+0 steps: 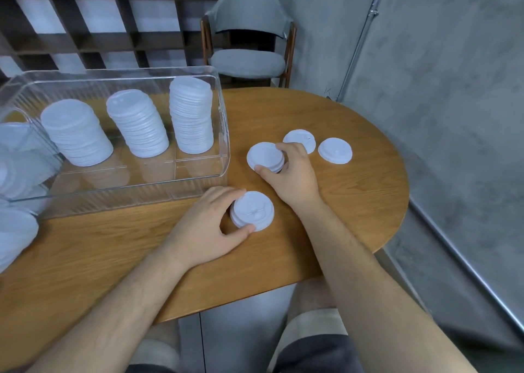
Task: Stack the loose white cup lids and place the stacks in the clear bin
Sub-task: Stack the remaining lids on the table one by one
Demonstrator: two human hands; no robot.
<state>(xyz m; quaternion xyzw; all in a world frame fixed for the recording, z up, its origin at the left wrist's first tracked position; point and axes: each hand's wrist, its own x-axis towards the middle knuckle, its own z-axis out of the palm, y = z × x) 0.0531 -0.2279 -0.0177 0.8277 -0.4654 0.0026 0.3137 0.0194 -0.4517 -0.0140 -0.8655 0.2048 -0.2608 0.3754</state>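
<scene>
Two short stacks of white lids sit on the table (354, 202), to the right of the clear bin (127, 199). The near stack (253, 209) is just off the bin's front right corner. The far stack (263, 155) lies beyond it, close to the bin's right wall.

The left hand (209, 225) comes in from the lower left, forearm low over the table and palm turned toward the near stack. Its grip is partly closed, with the fingers curled round the stack's far left edge and the thumb pressed to its near edge, so the stack is pinched between them.

The right hand (292, 174) reaches farther forward, back of the hand up. Its grip is likewise half closed on the far stack, thumb at the near edge and fingers curved over the far right side.

Two loose lids lie flat to the right. One lid (300, 140) is just beside the right hand's fingers, and the other lid (335, 150) is a little apart from it.

Inside the bin three tall stacks stand in a row: the left stack (79, 137) and the middle stack (139, 128) lean, while the right stack (192, 117) is nearly upright. More piled lids (14, 230) show at the table's left edge. A grey chair (249, 46) stands beyond the table.
</scene>
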